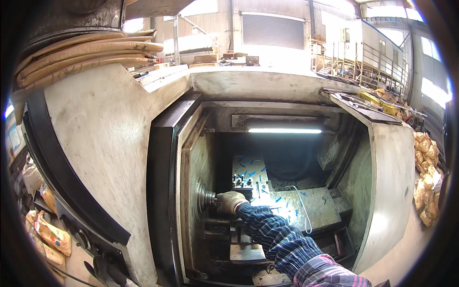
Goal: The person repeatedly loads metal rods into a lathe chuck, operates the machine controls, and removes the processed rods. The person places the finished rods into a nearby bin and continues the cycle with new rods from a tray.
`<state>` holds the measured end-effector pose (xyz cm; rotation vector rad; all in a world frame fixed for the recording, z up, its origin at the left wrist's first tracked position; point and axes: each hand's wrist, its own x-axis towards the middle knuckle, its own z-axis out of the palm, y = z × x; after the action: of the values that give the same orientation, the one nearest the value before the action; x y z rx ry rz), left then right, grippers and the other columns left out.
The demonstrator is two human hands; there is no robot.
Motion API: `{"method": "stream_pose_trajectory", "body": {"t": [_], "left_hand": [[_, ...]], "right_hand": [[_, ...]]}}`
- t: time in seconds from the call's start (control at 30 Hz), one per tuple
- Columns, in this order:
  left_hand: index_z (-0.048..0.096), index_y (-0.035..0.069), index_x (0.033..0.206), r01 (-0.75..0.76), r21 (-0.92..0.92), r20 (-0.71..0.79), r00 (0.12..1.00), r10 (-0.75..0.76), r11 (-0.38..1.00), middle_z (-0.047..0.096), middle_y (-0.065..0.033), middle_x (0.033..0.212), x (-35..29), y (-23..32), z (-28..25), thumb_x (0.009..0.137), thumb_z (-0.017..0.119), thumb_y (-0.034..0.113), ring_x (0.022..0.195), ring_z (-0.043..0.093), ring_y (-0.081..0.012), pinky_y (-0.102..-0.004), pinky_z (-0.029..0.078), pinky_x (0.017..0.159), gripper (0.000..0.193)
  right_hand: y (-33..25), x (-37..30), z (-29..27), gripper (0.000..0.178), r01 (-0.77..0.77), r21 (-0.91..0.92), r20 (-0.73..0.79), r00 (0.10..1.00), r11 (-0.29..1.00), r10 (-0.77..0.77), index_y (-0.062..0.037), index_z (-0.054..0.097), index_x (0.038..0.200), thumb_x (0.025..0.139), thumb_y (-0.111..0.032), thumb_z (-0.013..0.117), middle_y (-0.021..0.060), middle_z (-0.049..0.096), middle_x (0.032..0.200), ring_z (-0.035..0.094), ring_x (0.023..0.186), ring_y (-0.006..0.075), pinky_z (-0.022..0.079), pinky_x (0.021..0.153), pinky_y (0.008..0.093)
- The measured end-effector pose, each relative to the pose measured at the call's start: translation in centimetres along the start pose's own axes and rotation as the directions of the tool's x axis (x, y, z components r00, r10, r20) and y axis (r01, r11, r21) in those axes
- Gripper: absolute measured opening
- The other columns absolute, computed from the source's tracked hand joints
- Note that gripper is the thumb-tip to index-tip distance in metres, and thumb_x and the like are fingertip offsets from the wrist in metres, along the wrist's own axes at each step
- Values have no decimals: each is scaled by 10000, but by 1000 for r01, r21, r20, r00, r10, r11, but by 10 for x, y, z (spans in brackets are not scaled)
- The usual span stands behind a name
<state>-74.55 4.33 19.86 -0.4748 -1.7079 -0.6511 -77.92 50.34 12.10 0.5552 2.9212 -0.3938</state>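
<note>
My right hand [231, 202], in a pale knitted glove, reaches into a lathe from the lower right. A checked sleeve covers the forearm. Its fingers close at the front of the round metal chuck [204, 199], around something small that the glove mostly hides. Just beyond the hand stands the tool post [242, 183], with bolts on top. Blue metal chips [248, 176] are scattered over the carriage and the flat metal cover [318, 203] to the right. A bent white coolant pipe [304, 210] arches above that cover. My left hand is out of view.
The sliding door [165, 201] and housing [389, 191] frame the opening. A lit tube lamp [284, 131] shines inside at the back. Flattened cardboard [91, 52] is stacked at upper left. Wrapped bundles [426, 177] stand at right; sacks [52, 234] lie at lower left.
</note>
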Motion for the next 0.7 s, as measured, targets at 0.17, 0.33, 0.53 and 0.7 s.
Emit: {"method": "stream_pose_trajectory", "body": {"t": [0.17, 0.33, 0.53, 0.7], "left_hand": [[726, -70, 1165, 43, -33, 1, 999, -44, 999, 747, -231, 1116, 1, 9, -1, 1064, 618, 145, 1065, 699, -427, -564, 475, 1115, 261], [703, -67, 1218, 105, -35, -56, 993, -107, 994, 735, -230, 1183, -8, 5, -2, 1035, 659, 110, 1116, 687, -420, -583, 446, 1121, 259], [603, -34, 1380, -151, -164, 37, 987, 159, 975, 673, -212, 1305, -1, 72, -9, 1057, 644, 223, 1228, 626, -481, -679, 395, 1126, 415], [528, 47, 1480, -213, -502, 114, 944, 308, 838, 625, -161, 1395, 4, 115, 4, 1064, 629, 284, 1381, 545, -440, -684, 325, 1190, 489]], "right_hand": [[2, 0, 4, 514, -82, 2, -17, 996, 997, 82, -106, 702, 1260, 864, -431, 743, 164, 767, 1157, 723, 1139, 347, 576, 979, 479], [-11, 6, 15, 556, -253, 37, -184, 949, 967, 256, -102, 637, 1247, 909, -536, 719, 170, 767, 1144, 744, 1105, 310, 598, 883, 470], [-14, -25, 25, 494, -162, 64, -430, 886, 985, 174, -104, 567, 1196, 927, -493, 707, 163, 739, 1129, 730, 1065, 328, 568, 887, 472], [-1, -93, 54, 702, 147, -39, -732, 670, 988, -129, -93, 549, 1461, 878, -414, 772, 263, 612, 1405, 596, 1289, 427, 460, 1107, 512]]}}
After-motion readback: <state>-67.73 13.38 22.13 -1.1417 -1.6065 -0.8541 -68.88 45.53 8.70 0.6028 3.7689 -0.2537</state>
